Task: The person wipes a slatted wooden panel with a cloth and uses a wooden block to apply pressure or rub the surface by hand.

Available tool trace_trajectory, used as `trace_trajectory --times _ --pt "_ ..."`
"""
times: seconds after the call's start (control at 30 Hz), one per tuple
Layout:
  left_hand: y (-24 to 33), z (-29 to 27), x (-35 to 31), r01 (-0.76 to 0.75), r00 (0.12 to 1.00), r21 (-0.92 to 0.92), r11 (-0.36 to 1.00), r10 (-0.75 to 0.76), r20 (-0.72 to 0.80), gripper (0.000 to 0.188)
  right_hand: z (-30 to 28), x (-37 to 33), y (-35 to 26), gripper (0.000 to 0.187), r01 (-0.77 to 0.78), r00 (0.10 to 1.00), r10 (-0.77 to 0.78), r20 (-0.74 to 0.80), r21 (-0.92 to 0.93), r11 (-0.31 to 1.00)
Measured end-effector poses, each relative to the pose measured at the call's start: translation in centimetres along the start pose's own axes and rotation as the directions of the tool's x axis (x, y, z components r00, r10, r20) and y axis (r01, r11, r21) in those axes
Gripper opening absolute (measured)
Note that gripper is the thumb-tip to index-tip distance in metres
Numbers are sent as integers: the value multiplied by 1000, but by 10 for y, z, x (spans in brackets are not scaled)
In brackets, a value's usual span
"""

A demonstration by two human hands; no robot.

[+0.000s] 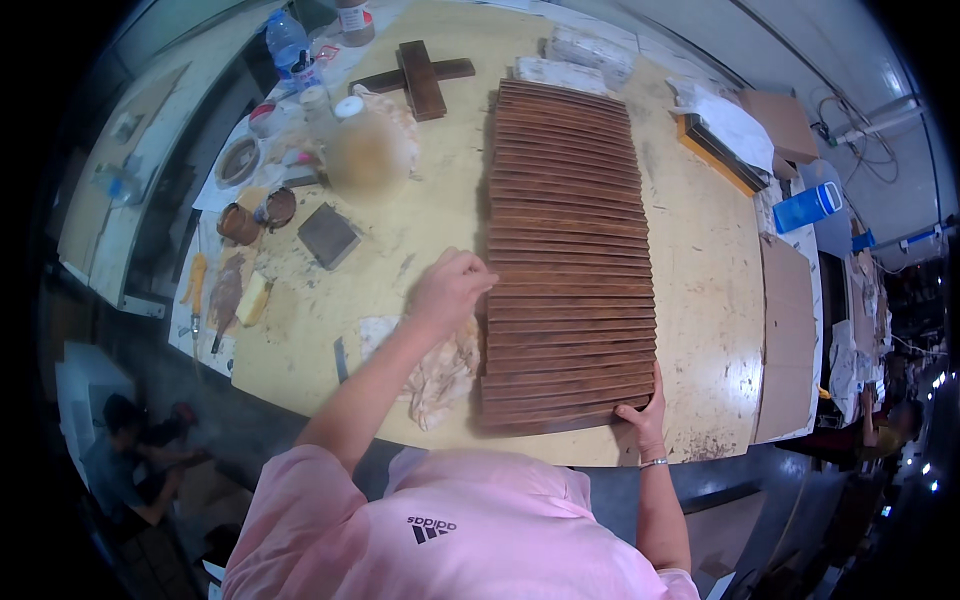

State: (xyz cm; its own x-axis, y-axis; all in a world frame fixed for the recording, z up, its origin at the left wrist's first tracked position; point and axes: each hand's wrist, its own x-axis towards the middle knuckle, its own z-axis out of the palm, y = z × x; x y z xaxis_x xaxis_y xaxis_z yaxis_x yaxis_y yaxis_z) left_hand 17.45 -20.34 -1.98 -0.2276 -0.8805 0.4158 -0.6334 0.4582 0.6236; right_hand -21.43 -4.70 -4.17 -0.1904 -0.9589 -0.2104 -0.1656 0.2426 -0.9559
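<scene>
A long dark-brown slatted wooden panel (pixel 570 260) lies on the worktable, its ridges running crosswise. At its left edge, around mid-length, my left hand (pixel 452 290) is closed in a pinch with the fingertips against the slats. Whatever sits between those fingers is too small or hidden to make out. My right hand (pixel 648 412) grips the panel's near right corner, thumb on the near edge and fingers along the side. Beneath my left forearm is a crumpled, stained cloth (pixel 440 375). A dark square pad (pixel 329 237) rests farther left.
Two crossed dark wood pieces (pixel 424 80) lie at the far left of the panel. Jars, a tape roll (pixel 238 160), open cans (pixel 238 224) and a brush (pixel 228 290) crowd the table's left side. Wrapped blocks (pixel 590 55) and a blue bottle (pixel 806 207) are beyond and right.
</scene>
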Motion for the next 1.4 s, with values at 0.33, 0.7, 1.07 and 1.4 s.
trace_trajectory --times 0.33,0.7,1.07,1.4 --pt "-6 -6 6 -96 995 -53 994 95 -17 9 2 1 3 128 -4 1000 4 8 40 999" --pt "15 -59 -89 -73 981 128 989 48 190 31 -1 0 4 132 -4 1000 4 3 25 1000" --pt "75 -22 -49 -136 981 28 990 131 144 45 -7 4 16 121 66 997 -65 36 -43 997" --pt "65 -33 -78 237 954 174 956 -196 -225 31 6 -5 -1 115 60 998 -60 34 -23 998"
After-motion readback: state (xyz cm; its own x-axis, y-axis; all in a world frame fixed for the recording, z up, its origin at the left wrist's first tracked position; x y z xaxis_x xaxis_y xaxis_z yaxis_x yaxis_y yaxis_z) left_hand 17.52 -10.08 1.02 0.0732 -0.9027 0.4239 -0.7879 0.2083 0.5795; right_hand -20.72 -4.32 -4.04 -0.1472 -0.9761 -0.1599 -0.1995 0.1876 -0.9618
